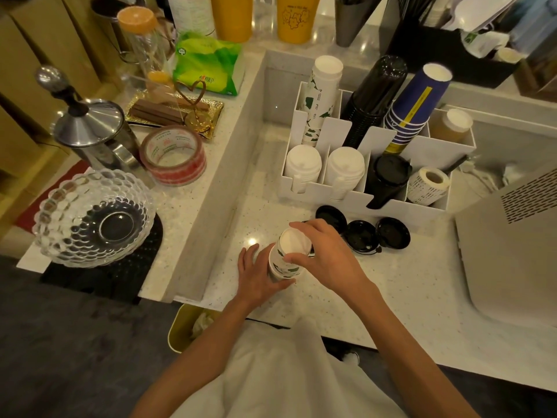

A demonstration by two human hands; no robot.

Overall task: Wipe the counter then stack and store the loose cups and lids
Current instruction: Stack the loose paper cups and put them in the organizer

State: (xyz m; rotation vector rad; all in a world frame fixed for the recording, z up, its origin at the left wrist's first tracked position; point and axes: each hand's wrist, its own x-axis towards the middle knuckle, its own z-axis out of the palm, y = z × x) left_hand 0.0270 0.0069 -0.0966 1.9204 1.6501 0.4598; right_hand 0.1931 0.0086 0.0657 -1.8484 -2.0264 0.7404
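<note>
A short stack of white paper cups with green print (286, 260) stands upside down on the speckled counter (407, 291). My left hand (259, 276) grips the lower part of the stack from the left. My right hand (325, 254) pinches the top cup near its upturned base. Three loose black lids (361, 236) lie on the counter just right of my right hand. Behind them a white divided organizer (319, 188) holds stacks of white printed cups (322, 95), black cups (373, 98), blue cups (413, 107), white lids (303, 164) and black lids (391, 173).
A label roll (429, 184) sits in the organizer's right slot. On the raised ledge at left are a glass bowl (93, 218), a tape roll (173, 155), a steel plunger pot (90, 131) and a green tissue pack (208, 63). A grey machine (512, 251) stands right. A yellow bin (187, 327) is below.
</note>
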